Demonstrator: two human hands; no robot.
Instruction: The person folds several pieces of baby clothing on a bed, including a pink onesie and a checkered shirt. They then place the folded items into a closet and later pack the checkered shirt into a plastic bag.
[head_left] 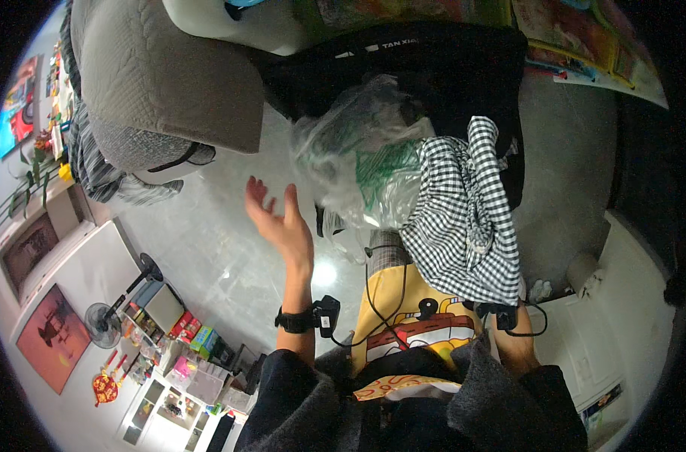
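My left hand (282,225) is raised over the grey floor, fingers apart and nothing in it. A black strap with a small black device circles the left wrist. At the right, a black-and-white gingham cloth (461,209), gathered and elasticated in places, drapes over my right hand. The hand itself is hidden beneath it; only the forearm (512,339) and a wrist device show. Against the cloth's left side lies a crumpled clear plastic bag (371,164) with a green patch. A yellow cartoon-print garment (396,299) covers my front and lap.
Black fabric (461,73) bearing white lettering lies behind the plastic bag. A quilted grey sofa (168,85) stands at upper left, with striped cloth (97,158) beside it. Cables (402,302) loop across my lap. A fan (103,325) and a cluttered shelf (190,367) are at lower left.
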